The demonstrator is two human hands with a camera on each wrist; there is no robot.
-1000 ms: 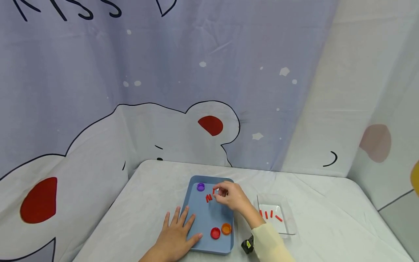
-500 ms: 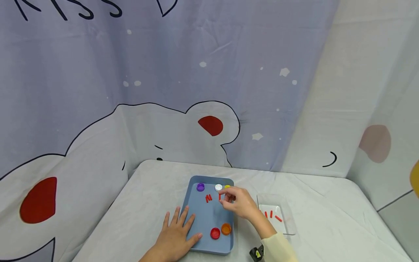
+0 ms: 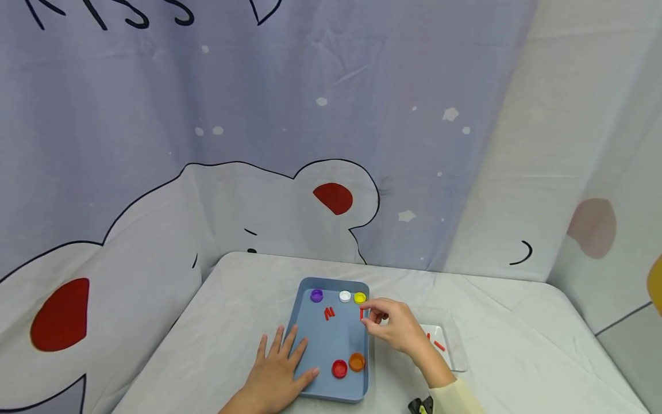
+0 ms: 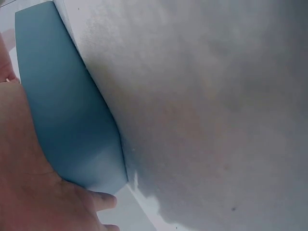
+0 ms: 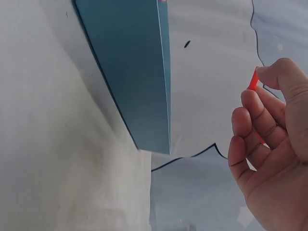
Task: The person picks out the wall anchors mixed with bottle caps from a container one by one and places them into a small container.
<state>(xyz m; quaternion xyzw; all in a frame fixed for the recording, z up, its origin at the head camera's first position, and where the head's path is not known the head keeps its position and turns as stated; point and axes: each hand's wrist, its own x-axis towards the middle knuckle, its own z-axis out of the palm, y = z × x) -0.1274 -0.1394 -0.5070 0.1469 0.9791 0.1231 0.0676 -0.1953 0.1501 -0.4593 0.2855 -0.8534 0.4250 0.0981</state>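
My right hand (image 3: 395, 325) pinches a small red stick (image 3: 362, 314) between thumb and index finger, over the right edge of the blue-grey tray (image 3: 323, 345). In the right wrist view the red stick (image 5: 253, 79) pokes out from the fingertips, the other fingers curled in. Spread fingers of my left hand (image 3: 274, 374) rest on the tray's left edge; the left wrist view shows that hand (image 4: 33, 159) against the tray's outer side. A small group of red sticks (image 3: 329, 313) lies on the tray. Near its far end sit purple (image 3: 316, 295), white (image 3: 345, 296) and yellow (image 3: 360, 298) round caps.
A red cap (image 3: 339, 368) and an orange cap (image 3: 357, 361) sit at the tray's near end. Right of the tray stands a clear plastic box (image 3: 457, 351) with red sticks (image 3: 439, 345), partly hidden by my right arm. A printed curtain (image 3: 258, 115) hangs behind the white-covered table.
My right hand has moved right across the tray with the red stick, uncovering the white and yellow caps and hiding more of the clear box. The left hand has stayed put.
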